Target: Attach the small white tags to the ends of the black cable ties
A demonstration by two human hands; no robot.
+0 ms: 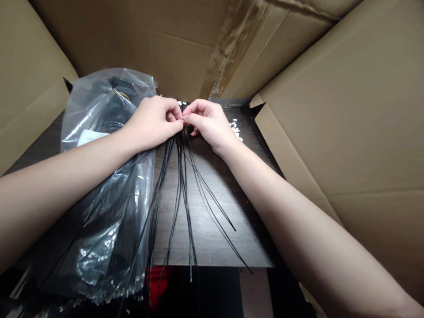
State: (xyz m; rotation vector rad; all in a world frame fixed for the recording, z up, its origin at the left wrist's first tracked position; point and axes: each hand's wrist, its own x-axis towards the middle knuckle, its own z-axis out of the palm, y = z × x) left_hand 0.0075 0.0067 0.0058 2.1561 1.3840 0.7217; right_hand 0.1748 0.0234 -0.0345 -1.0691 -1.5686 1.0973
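Both my hands meet in the middle of the view, fingertips almost touching. My left hand [152, 123] and my right hand [207, 123] pinch the top of a bunch of long, thin black cable ties [181, 185]. The ties fan downward over a dark wood-grain tabletop [215, 221], and some hang past its front edge. The exact grip is hidden by my fingers. Under my left forearm lies a clear plastic bag [109, 106] stuffed with more black cable ties.
Tan cardboard sheets [341, 110] wall in the tabletop on the left, back and right, with a stained strip at the back. Small white pieces [236, 130] lie beyond my right hand. Something red [157, 287] shows below the table's front edge.
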